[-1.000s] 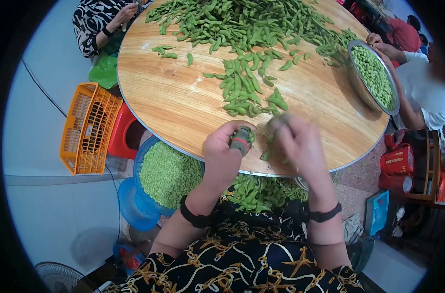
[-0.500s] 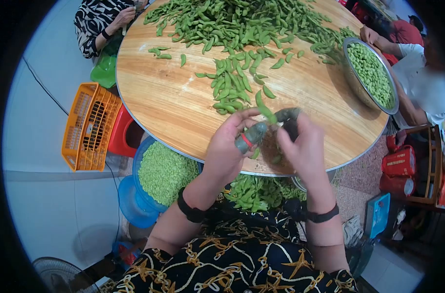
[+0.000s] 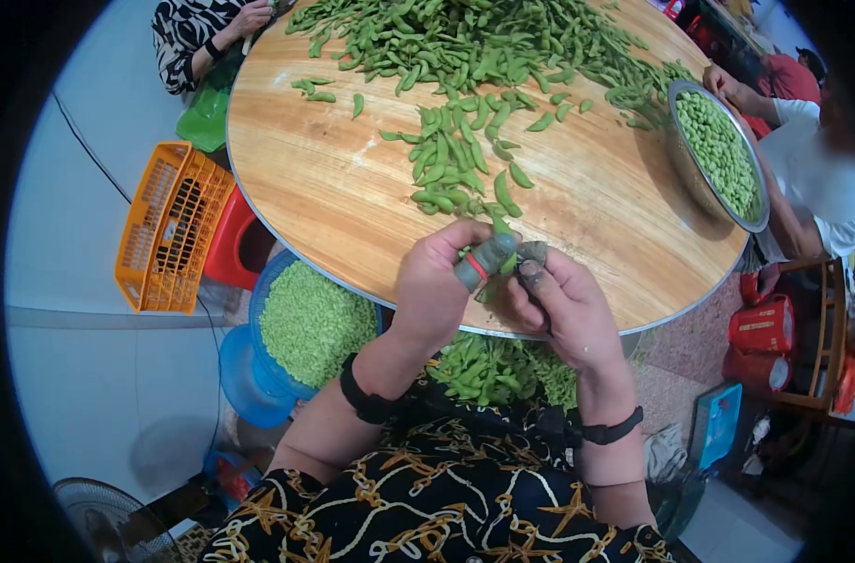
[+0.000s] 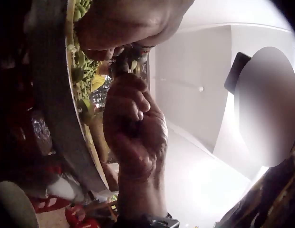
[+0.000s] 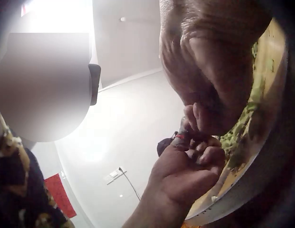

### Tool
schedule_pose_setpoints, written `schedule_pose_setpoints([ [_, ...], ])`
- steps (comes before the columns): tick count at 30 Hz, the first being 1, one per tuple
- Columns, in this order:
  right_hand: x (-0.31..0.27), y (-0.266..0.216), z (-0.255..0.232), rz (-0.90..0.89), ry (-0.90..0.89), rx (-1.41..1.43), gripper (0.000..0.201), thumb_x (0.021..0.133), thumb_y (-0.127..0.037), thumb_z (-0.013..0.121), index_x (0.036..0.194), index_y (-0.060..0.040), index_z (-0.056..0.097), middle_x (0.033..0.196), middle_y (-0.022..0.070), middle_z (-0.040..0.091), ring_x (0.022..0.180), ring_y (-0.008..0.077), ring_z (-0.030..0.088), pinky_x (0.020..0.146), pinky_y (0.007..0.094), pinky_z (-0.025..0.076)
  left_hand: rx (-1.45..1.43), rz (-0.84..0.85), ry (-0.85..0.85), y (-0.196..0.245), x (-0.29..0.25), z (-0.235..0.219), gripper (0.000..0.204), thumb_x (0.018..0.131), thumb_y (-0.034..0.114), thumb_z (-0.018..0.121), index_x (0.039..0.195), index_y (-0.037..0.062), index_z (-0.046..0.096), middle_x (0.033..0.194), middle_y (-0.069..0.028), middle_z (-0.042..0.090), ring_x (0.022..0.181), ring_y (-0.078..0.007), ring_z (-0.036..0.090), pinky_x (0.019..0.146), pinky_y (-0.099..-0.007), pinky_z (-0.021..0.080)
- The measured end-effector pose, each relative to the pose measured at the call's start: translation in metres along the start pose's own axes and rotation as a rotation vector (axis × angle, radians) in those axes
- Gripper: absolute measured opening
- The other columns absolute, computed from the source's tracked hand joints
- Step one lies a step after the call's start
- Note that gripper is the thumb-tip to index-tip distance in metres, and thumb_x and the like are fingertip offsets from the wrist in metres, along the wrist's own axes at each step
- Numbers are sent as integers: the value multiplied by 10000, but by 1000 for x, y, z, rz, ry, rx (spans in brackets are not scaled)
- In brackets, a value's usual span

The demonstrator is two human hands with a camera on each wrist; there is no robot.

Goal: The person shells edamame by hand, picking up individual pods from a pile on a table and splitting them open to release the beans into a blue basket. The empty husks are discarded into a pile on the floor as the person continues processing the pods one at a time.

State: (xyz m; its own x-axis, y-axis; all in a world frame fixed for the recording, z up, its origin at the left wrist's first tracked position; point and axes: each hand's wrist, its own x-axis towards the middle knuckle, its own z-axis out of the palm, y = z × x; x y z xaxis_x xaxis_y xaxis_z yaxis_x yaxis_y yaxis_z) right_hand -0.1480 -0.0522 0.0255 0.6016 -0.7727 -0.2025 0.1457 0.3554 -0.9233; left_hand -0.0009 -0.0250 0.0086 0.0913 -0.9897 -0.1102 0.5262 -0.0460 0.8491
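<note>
Over the near edge of the round wooden table (image 3: pixel 324 197), my two hands meet at a green edamame pod (image 3: pixel 500 226). My left hand (image 3: pixel 434 286) pinches it under a thumb wrapped in a grey cover with a red band (image 3: pixel 477 268). The right hand (image 3: pixel 575 310), with dark covers on its thumb and a finger, pinches at the pod's near end. Fingers hide much of the pod. In the right wrist view the left hand (image 5: pixel 185 175) faces the right hand (image 5: pixel 209 61), fingertips together. Several loose pods (image 3: pixel 446 155) lie just beyond the hands.
A large pod heap (image 3: pixel 465 47) covers the table's far side. A metal bowl of shelled beans (image 3: pixel 718 155) stands at right, beside a person. Below left is a blue basin of shelled beans (image 3: pixel 315 314), near an orange crate (image 3: pixel 160 230). More pods (image 3: pixel 488 366) lie below the edge.
The right hand, apart from the left and blurred a second ago, has come in to meet it. A pod between the hands half a second ago is now lower, at the left thumb.
</note>
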Motion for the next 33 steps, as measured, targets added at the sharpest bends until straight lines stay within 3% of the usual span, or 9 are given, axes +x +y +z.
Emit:
schedule_pose_setpoints([
  [8,-1,8,6,-25,108,-55,184,934,-112,431,783,-36,502,566,-44,422,492,42,354,449,205,285,-87,-79,-240,-1,1,-12,190,787,-27,538,969,22,564,906,-36,578,837,-94,543,700,-198,433],
  [10,1,14,6,-55,151,-164,165,920,-103,453,789,-24,515,570,-33,449,498,48,383,456,210,313,134,-33,-117,1,-3,-4,184,797,1,551,980,23,564,913,-31,574,828,-94,536,703,-215,433],
  [12,5,18,6,-325,325,-623,118,887,-89,499,824,-4,550,587,-3,505,530,61,452,494,226,383,399,80,-82,-2,-2,-6,183,809,22,553,991,21,565,907,-25,573,833,-99,539,708,-229,439],
  [13,5,17,6,-322,322,-626,118,887,-89,499,824,-4,550,587,-3,505,530,61,452,494,226,383,666,191,-46,-4,-2,-8,184,821,43,555,1003,18,565,901,-19,573,838,-104,542,713,-242,444],
  [15,5,16,7,-182,363,-447,109,870,-89,518,867,3,577,614,23,549,561,73,495,535,239,423,675,248,-39,-7,-1,-9,212,818,48,566,1028,14,562,898,-29,577,837,-118,550,714,-251,449],
  [19,6,9,0,-118,318,-456,121,877,-97,517,889,2,586,621,24,561,569,76,504,542,236,426,879,427,-54,-1,1,-11,316,789,52,608,1097,9,553,877,-63,591,809,-152,572,731,-251,452],
  [22,10,1,-3,-75,313,-448,139,881,-121,530,903,4,588,643,26,569,598,70,508,557,231,428,1038,383,-4,11,-3,-1,422,760,54,634,1162,14,512,811,-63,588,768,-168,577,748,-259,450],
  [24,17,2,-4,-275,371,-458,147,880,-136,549,906,3,590,666,23,568,623,56,507,570,218,423,1017,354,-34,11,-6,0,472,751,69,653,1189,18,487,772,-45,578,756,-154,573,752,-261,449],
  [33,17,1,-5,-189,39,-217,156,877,-150,565,927,-6,534,733,-37,515,596,27,425,521,185,361,770,211,-249,27,-2,-13,595,713,97,727,1231,26,442,708,22,544,726,-73,531,740,-235,435],
])
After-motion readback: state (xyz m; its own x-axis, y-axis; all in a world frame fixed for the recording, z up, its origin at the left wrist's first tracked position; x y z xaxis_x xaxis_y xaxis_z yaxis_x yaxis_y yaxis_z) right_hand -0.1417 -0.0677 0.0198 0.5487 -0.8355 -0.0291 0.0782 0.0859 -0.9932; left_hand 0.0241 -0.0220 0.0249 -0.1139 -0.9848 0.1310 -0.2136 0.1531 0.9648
